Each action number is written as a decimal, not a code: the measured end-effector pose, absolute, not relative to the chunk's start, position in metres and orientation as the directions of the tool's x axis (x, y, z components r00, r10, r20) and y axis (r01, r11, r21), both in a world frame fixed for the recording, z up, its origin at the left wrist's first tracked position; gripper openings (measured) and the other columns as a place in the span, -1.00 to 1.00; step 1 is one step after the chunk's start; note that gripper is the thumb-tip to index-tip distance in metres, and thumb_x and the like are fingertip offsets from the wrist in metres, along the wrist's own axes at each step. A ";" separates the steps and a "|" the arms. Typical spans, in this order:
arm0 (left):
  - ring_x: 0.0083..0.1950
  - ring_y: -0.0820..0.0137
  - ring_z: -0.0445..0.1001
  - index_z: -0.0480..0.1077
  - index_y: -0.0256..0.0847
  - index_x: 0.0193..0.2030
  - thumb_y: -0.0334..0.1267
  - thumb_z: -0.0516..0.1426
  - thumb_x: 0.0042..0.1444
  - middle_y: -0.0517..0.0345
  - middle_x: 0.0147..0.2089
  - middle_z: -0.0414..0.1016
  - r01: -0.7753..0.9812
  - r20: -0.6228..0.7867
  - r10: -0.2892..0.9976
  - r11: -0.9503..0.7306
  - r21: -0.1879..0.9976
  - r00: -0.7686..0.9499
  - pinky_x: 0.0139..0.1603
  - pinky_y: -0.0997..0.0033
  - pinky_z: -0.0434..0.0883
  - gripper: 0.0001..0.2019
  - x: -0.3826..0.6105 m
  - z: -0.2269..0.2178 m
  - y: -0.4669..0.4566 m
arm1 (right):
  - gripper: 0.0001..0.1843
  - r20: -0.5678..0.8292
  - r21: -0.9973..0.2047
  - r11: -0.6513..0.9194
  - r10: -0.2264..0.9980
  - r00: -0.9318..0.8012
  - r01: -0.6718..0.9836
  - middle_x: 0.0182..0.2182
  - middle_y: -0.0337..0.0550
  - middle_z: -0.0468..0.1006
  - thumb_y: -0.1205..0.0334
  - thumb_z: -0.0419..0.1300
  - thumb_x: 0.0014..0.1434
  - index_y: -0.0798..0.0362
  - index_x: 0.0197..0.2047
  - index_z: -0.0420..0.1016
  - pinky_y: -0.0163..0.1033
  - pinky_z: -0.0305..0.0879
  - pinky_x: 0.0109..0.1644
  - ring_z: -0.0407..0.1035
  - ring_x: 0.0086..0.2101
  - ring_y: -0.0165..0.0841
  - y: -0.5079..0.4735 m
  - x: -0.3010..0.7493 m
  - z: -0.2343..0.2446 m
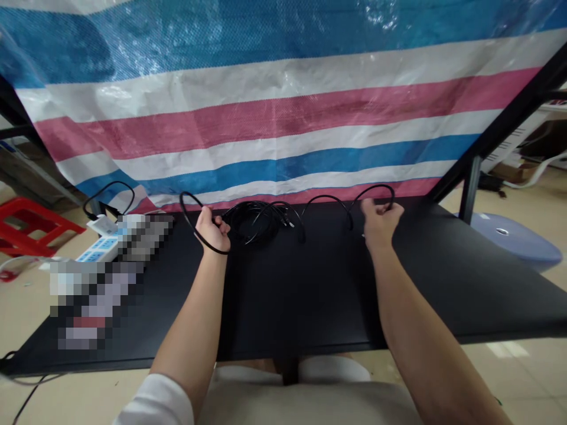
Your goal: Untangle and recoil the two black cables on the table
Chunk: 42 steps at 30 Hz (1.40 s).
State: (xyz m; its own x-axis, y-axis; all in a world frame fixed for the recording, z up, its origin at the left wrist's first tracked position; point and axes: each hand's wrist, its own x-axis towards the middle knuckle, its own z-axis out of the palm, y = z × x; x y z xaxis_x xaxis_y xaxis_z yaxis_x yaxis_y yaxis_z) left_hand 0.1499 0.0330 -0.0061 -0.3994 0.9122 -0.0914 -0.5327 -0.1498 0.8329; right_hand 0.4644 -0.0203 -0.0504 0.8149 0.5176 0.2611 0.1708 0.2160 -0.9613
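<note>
A black cable (259,221) lies in a loose tangle at the back of a black table (310,295). My left hand (213,229) is closed around one stretch of it, and a loop curves up and around that hand. My right hand (378,223) grips another stretch of the same cable, which arcs above the fingers and runs back toward the tangle. Both hands sit near the far edge of the table, with the tangle between them.
A striped blue, white and pink tarp (274,106) hangs right behind the table. A white power strip (100,248) with a black plug lies at the left, beside a blurred patch. A red stool (26,224) stands on the floor left, a blue lid (514,239) right.
</note>
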 end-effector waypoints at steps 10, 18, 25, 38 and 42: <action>-0.51 0.43 0.41 0.49 -0.22 -0.54 -0.19 0.25 -0.14 0.20 -0.59 0.43 0.003 0.283 0.936 -0.289 0.957 -0.210 -0.43 0.46 0.32 -0.86 0.168 -0.020 0.022 | -0.52 0.248 -0.968 0.160 0.696 0.674 0.191 -0.77 -0.43 0.14 -0.28 0.21 -0.13 -0.03 -0.48 0.24 -0.31 0.00 -0.65 0.10 -0.74 -0.45 -0.023 0.430 -0.040; -0.55 0.47 0.28 0.53 -0.15 -0.58 -0.22 0.23 -0.11 0.28 -0.64 0.29 0.192 0.469 0.869 -0.439 0.878 -0.156 -0.43 0.45 0.23 -0.88 0.181 -0.020 0.008 | -0.49 0.322 -0.926 0.141 0.780 0.536 0.351 -0.71 -0.41 0.23 -0.12 0.40 -0.34 -0.03 -0.58 0.18 -0.30 0.13 -0.53 0.12 -0.65 -0.49 -0.028 0.410 -0.034; -0.56 0.46 0.24 0.47 -0.17 -0.64 -0.22 0.21 -0.09 0.26 -0.66 0.28 0.130 0.402 0.904 -0.386 0.914 -0.148 -0.44 0.43 0.21 -0.82 0.189 -0.021 0.005 | -0.55 0.297 -0.949 0.161 0.748 0.594 0.271 -0.79 -0.39 0.14 -0.21 0.21 -0.06 -0.05 -0.58 0.19 -0.29 0.08 -0.59 0.13 -0.70 -0.43 -0.025 0.403 -0.034; -0.62 0.39 0.29 0.49 -0.14 -0.19 -0.19 0.25 -0.08 0.34 -0.69 0.28 0.250 0.183 0.975 -0.209 0.945 0.123 -0.48 0.42 0.24 -0.73 0.207 -0.017 -0.016 | -0.49 0.194 -0.902 0.210 0.978 0.080 -0.377 -0.85 -0.61 -0.10 -0.03 0.42 -0.23 -0.05 -0.52 0.12 -0.35 -0.14 -0.61 -0.20 -0.77 -0.57 -0.045 0.379 -0.017; -0.60 0.40 0.29 0.42 -0.13 -0.53 -0.18 0.31 -0.14 0.31 -0.71 0.21 0.366 0.183 0.966 -0.239 0.900 0.182 -0.53 0.44 0.19 -0.83 0.204 -0.009 -0.016 | -0.55 0.126 -0.919 0.072 0.985 -0.115 -0.389 -0.86 -0.65 -0.18 -0.13 0.35 -0.25 -0.08 -0.42 0.26 -0.35 -0.14 -0.62 -0.27 -0.79 -0.56 -0.047 0.386 -0.024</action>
State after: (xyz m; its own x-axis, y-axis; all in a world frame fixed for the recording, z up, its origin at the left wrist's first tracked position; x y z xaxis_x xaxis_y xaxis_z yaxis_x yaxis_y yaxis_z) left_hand 0.2038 -0.0165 -0.0091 0.1820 0.9662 0.1825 0.3657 -0.2388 0.8996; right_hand 0.3865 -0.0468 -0.0238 -0.1152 0.9853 0.1265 -0.3887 0.0725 -0.9185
